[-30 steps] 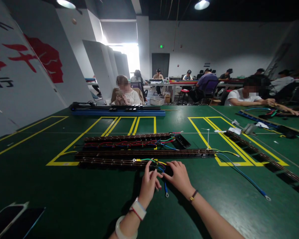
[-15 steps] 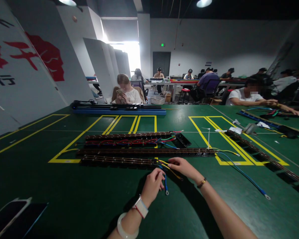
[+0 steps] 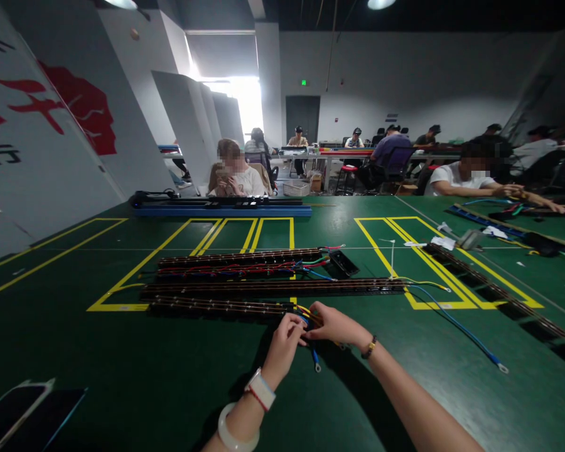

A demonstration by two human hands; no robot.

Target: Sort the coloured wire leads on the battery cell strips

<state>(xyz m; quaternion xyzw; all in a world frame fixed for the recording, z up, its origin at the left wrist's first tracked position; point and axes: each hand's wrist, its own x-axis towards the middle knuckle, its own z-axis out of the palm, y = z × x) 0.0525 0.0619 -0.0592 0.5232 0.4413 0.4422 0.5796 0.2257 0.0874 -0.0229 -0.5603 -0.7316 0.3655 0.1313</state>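
Observation:
My left hand (image 3: 287, 344) has its fingers closed on the blue cable (image 3: 315, 358), close to the end of the nearest dark rail (image 3: 216, 306). Reaching in from the right, my right hand (image 3: 335, 325) is pinched around the yellow cables (image 3: 304, 309) at that same rail end. The fingertips of both hands nearly meet, and they hide part of the cables. A ring lug tips the blue cable, which hangs toward me. Just behind lies a longer dark rail (image 3: 273, 287) with a yellow and a blue cable at its right end.
Farther back are two shorter rails with coloured wires and a black phone-like device (image 3: 343, 263). Another rail (image 3: 503, 295) runs along the right. A blue-edged assembly (image 3: 221, 211) lies at the table's far edge. People sit beyond the green table (image 3: 169, 389).
My right hand has moved left and closed around the yellow cables, and its fingers now come close to my left hand. My left hand has shifted slightly up and left.

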